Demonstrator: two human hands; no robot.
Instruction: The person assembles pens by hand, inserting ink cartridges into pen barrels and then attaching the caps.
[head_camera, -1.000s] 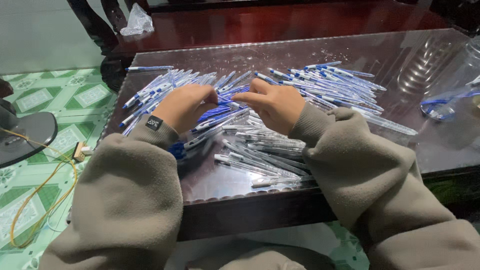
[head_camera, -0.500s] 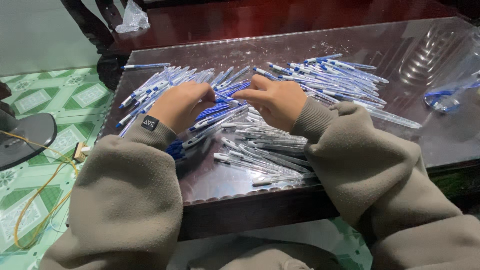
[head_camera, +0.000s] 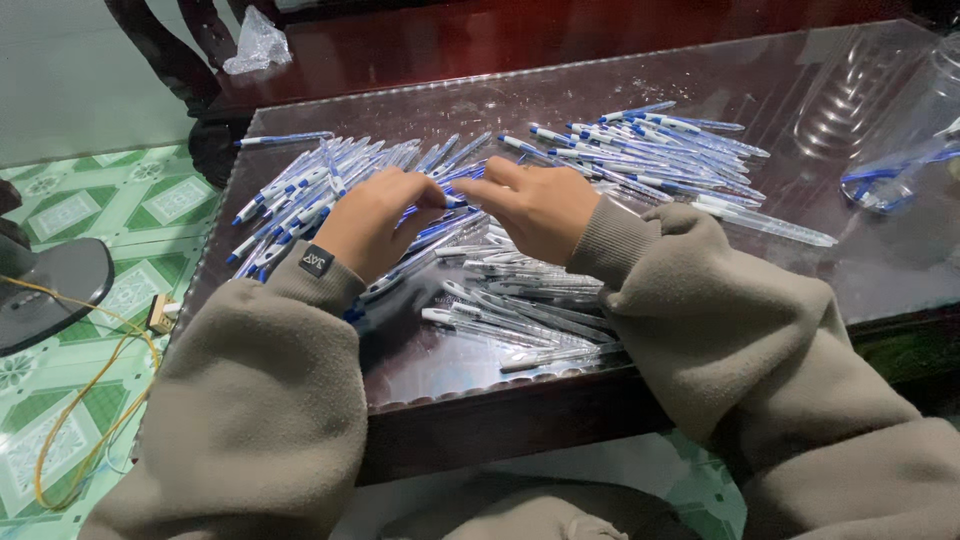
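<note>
Left hand (head_camera: 375, 225) and right hand (head_camera: 535, 205), fingers curled, pinch one blue-and-white plastic ballpoint pen (head_camera: 440, 205) between them at table centre. Loose clear pen barrels (head_camera: 520, 300) at 6 o'clock lie near the glass-topped table's (head_camera: 450, 375) edge; a sleeve brushing them could roll them off.

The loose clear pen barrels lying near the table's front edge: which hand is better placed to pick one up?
Probably the right hand. The clear plastic pen barrels lie just below its wrist. The left hand rests further left, over the blue-and-white capped pens, fingertips meeting the right hand's.
</note>
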